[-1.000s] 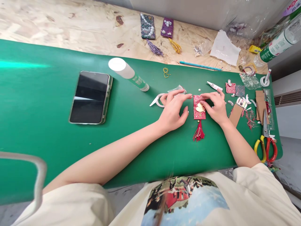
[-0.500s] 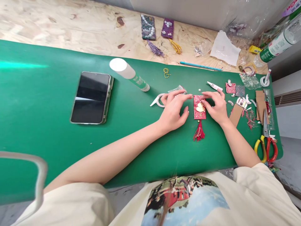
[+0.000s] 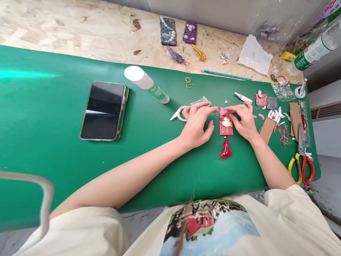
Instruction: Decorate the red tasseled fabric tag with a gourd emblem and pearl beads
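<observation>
A small red patterned fabric tag (image 3: 222, 128) lies flat on the green mat, with gold oval pieces (image 3: 227, 122) and small beads on its face. Its red-and-white tassel (image 3: 225, 149) points toward me. My right hand (image 3: 243, 121) bends over the tag's upper right corner, fingertips touching or just above the surface, thumb a little apart from them. Left of the tag, my left hand (image 3: 197, 124) rests with fingers stretched and thumb apart, holding nothing. Beneath its fingers are a roll of white tape (image 3: 182, 113) and a clear plastic packet (image 3: 204, 101).
A phone (image 3: 103, 111) and a tall glue stick (image 3: 149, 85) are to the left. Rightward lie a small glue tube (image 3: 243, 97), cardboard strips (image 3: 268, 129) and scissors (image 3: 301, 160). Two tasselled tags (image 3: 168, 32) and a blue pencil (image 3: 227, 75) are at the back.
My right fingertips have shifted slightly left over the top of the tag, and index finger and thumb are farther apart. My left hand has stayed in place.
</observation>
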Demonstrator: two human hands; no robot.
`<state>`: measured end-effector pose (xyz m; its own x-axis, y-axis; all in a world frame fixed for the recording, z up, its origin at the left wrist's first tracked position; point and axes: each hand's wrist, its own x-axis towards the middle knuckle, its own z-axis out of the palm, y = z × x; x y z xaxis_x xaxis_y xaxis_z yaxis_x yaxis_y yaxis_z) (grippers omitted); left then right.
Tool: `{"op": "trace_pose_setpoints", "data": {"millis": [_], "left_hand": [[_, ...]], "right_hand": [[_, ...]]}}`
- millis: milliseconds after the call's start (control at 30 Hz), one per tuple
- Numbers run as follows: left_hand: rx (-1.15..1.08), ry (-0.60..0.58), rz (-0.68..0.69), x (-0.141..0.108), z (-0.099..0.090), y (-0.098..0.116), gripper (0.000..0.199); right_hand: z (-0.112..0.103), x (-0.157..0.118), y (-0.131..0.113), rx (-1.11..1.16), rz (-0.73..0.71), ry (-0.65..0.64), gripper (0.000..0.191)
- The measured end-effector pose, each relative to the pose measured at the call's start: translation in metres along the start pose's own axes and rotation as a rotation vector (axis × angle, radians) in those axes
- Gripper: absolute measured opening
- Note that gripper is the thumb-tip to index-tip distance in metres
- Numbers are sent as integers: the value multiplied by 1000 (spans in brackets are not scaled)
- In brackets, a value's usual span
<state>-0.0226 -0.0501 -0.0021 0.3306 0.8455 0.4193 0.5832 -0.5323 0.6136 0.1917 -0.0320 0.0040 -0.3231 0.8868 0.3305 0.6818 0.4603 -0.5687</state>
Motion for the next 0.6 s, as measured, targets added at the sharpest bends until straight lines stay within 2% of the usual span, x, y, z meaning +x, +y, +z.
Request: {"op": "trace_pose_setpoints", "data": {"millis": [233,400,600], "left_hand": [[-7,10,9,0,0,0,38],[8,34,38,0,-1,1,36],[4,0,2,0,-1,1,36]], "right_hand": [[0,0,0,-24,7,-30,20],[-1,0,-1,-21,20,-2,20],[-1,0,-2,-24,12,42,19]]}}
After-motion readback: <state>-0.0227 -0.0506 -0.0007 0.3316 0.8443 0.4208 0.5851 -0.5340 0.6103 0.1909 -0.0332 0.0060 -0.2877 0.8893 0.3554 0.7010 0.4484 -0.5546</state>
